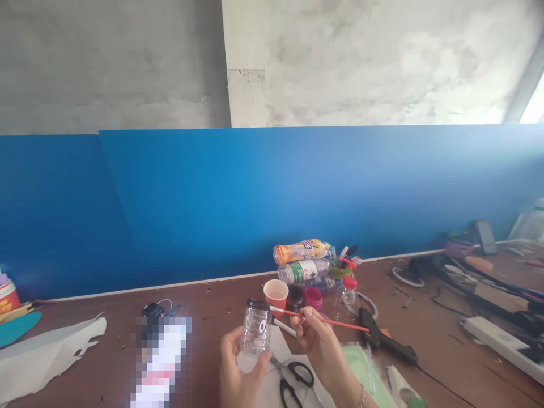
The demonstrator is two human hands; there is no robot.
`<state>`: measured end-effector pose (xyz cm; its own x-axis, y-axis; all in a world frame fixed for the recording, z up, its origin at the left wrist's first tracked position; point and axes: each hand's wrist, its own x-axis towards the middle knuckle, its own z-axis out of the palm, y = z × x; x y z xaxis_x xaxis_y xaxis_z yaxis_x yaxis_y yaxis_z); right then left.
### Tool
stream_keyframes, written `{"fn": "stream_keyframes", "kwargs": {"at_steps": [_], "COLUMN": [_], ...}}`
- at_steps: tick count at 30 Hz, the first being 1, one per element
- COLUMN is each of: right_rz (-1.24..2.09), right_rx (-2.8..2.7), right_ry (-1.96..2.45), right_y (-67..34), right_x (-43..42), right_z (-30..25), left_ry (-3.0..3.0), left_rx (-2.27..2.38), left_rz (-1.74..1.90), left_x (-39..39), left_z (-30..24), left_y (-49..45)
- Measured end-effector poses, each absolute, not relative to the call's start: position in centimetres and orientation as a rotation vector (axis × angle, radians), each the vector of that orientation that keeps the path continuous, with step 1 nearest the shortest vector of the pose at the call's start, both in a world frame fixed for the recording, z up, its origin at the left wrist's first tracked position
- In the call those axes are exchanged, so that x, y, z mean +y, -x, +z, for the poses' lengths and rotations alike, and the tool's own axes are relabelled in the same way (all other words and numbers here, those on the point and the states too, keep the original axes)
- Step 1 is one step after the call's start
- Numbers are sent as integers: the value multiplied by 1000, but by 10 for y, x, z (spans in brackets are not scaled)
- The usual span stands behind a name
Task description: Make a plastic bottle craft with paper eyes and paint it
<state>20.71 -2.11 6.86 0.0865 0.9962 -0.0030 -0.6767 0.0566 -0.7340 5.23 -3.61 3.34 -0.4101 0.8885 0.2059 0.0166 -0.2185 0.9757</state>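
Observation:
My left hand (241, 368) is closed around the lower part of a small clear plastic bottle (256, 334), held upright with a black top and two black-and-white eye shapes on its side. A thin red paintbrush (340, 323) is pinched in the fingers of my right hand (321, 345). Its tip is at the black rim of the bottle; whether it touches, I cannot tell. Just behind stand an orange paper cup (276, 292), a jar of dark paint (294, 297) and a jar of magenta paint (313, 297). Black-handled scissors (293, 374) lie on white paper below my hands.
Plastic drink bottles (301, 252) lie against the blue partition (212, 204). To the right are a red-capped clear bottle (346, 300), a black glue gun (385, 340) with its cord, and a white power strip (501, 345). Torn white paper (51, 357) and a blurred-out bright patch are at left.

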Motion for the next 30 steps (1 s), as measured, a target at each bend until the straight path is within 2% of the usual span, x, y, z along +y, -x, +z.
{"fn": "stream_keyframes", "kwargs": {"at_steps": [14,21,26,30], "right_rz": [1474,1552,1542,1534], "right_rx": [-494,-338,-289,-339], "right_ry": [618,514,498,543], "right_y": [-213,-217,-215,-212], "right_x": [-19,-16,-18,-20], "right_z": [64,62,69,73], "left_ry": [-1059,-797,-650,-743], "left_rx": [1243,1033,714,793], "left_rz": [1701,1591,1474,1468], "left_x": [-32,-24,-25,-20], "left_z": [31,36,32,25], "left_y": [-49,-44,-46,-48]}}
